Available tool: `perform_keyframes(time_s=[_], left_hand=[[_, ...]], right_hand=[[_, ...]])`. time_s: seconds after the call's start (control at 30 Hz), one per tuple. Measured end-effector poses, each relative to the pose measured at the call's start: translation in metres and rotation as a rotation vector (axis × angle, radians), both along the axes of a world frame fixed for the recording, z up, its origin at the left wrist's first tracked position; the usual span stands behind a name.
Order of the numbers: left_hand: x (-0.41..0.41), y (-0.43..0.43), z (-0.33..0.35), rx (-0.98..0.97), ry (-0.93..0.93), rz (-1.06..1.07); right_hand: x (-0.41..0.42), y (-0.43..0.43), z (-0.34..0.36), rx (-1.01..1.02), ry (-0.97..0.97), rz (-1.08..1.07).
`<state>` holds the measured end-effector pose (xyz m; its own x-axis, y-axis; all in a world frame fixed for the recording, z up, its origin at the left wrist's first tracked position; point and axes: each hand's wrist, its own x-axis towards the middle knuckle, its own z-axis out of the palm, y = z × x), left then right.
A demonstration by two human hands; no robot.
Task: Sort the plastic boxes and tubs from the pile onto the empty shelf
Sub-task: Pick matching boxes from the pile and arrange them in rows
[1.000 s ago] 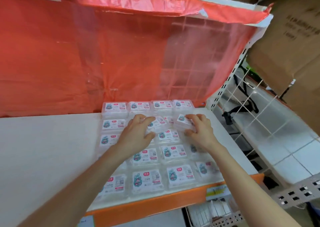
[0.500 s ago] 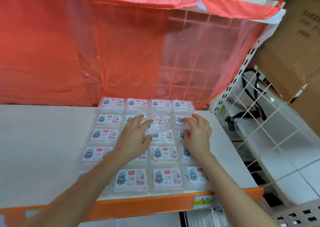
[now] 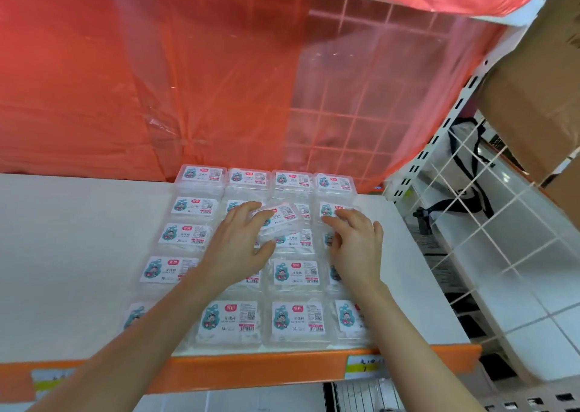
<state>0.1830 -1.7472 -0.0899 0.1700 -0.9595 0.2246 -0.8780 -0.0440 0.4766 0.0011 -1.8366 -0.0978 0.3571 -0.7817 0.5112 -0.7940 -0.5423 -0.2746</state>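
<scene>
Box [image 3: 282,218] lies under left fingers [image 3: 249,212] (tilted, askew).

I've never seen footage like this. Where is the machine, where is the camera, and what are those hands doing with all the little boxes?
No machine here: a person works with bare hands, and the single camera sits on their head, looking forward and down. On the white shelf lie rows of clear labelled plastic boxes before a red plastic sheet. The left hand lays its fingers on one askew box atop the rows; the right hand touches a neighbouring box. Neither plainly grips anything.
</scene>
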Motion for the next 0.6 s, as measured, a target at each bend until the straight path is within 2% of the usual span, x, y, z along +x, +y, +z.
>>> perform_keyframes(time_s=[0.2, 0.6], left_hand=[[0.0001, 0.0011, 0.0005, 0.003, 0.008, 0.012], [-0.001, 0.0006, 0.0017, 0.016, 0.023, 0.02]], right_hand=[[0.002, 0.0013, 0.0002, -0.013, 0.044, -0.107], [0.003, -0.003, -0.0066, 0.101, 0.015, -0.047]])
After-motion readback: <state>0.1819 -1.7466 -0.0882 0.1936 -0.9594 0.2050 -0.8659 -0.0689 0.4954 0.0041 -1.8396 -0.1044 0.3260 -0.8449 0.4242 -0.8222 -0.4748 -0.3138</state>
